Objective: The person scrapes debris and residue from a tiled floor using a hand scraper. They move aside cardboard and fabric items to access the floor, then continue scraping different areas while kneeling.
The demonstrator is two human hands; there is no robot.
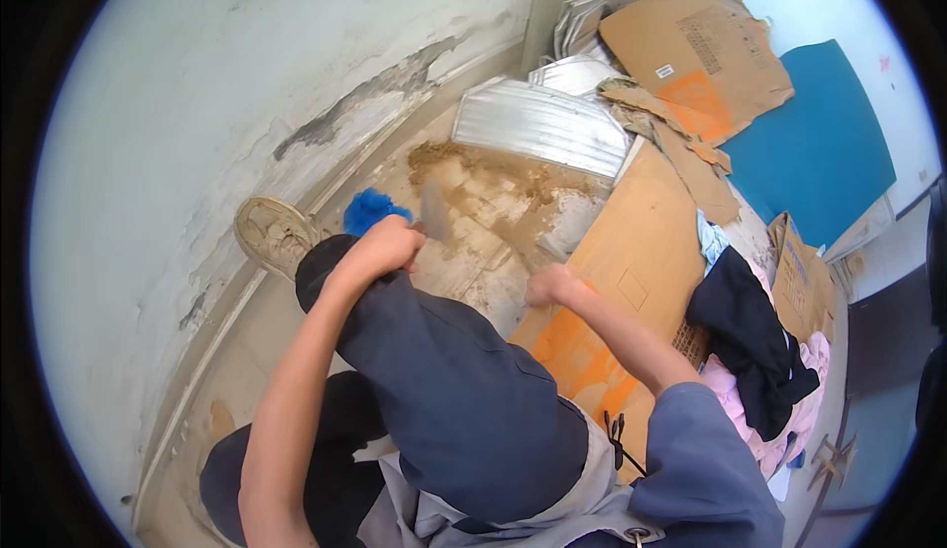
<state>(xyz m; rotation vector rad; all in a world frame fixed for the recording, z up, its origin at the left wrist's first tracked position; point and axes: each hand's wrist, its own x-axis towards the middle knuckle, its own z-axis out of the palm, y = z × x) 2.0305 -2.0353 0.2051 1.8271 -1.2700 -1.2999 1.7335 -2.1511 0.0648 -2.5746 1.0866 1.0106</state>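
Over the knee of the dark trousers, my left hand (393,246) is closed around what looks like a scraper; its flat grey blade (435,212), somewhat blurred, points up over the dirty floor. Just behind that hand lies a crumpled blue cloth or plastic bag (370,210). My right hand (551,285) is at the left edge of a flat brown cardboard sheet (640,230), its fingers curled. Whether it holds anything is hidden. Between and beyond both hands the floor (481,252) shows brown dirt and pale patches.
A wall with peeling paint (355,115) runs along the left. Silvery ribbed panels (544,122) lie ahead, with a cardboard piece (692,56) and a blue board (817,145) farther right. Black cloth (747,341) and pink cloth (806,378) are heaped at the right.
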